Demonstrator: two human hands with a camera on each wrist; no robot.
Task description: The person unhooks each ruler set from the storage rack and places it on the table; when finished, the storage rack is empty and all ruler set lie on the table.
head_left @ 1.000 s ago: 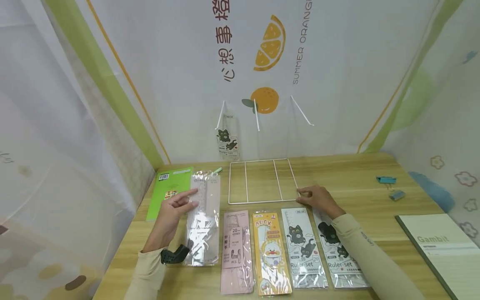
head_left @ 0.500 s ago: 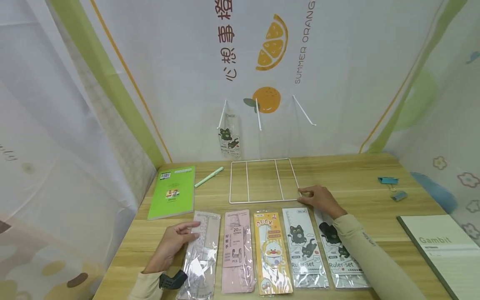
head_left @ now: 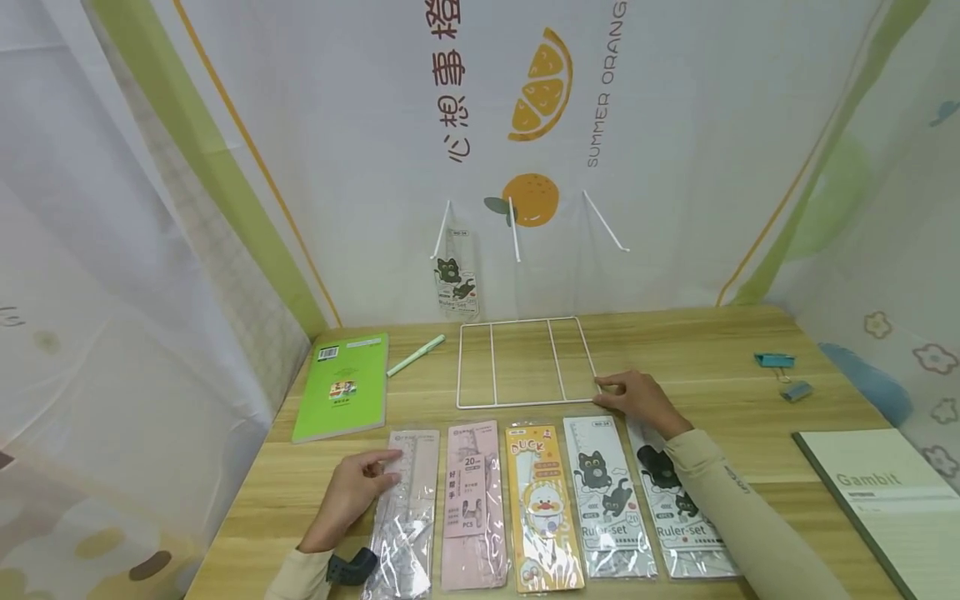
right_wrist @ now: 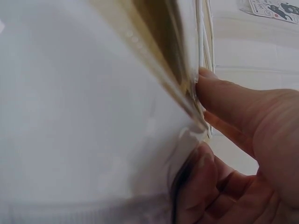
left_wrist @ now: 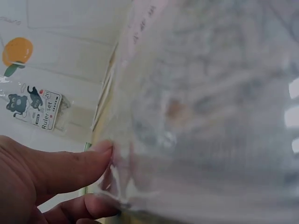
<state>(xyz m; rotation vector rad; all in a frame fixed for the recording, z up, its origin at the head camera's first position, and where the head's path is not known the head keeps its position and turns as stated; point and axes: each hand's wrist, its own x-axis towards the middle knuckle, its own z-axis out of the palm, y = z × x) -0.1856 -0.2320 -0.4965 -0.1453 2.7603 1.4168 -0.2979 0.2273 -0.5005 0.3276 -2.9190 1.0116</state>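
My left hand [head_left: 378, 468] lies on a clear ruler packet [head_left: 405, 521] at the left end of a row of packets. In the left wrist view the thumb [left_wrist: 70, 163] and a finger under it pinch the clear packet [left_wrist: 196, 116] at its edge. The row continues with a pink packet [head_left: 468, 500], a yellow duck packet [head_left: 542, 508] and two cat ruler-set packets [head_left: 607, 500] [head_left: 675, 512]. My right hand [head_left: 611, 390] rests on the table, its index finger touching the near right corner of a white wire frame [head_left: 491, 362]; its fingers hold nothing I can see.
Another cat packet [head_left: 457, 283] hangs from a white hook on the back wall, with two bare hooks [head_left: 513, 229] beside it. A green book [head_left: 341, 385] and green pen [head_left: 416, 354] lie at the left. Binder clips [head_left: 774, 360] and a Gambit notebook [head_left: 885, 500] lie at the right.
My left hand has drawn the clear packet back from beside the green book and laid it in the row next to the pink packet. The right hand has stayed put.
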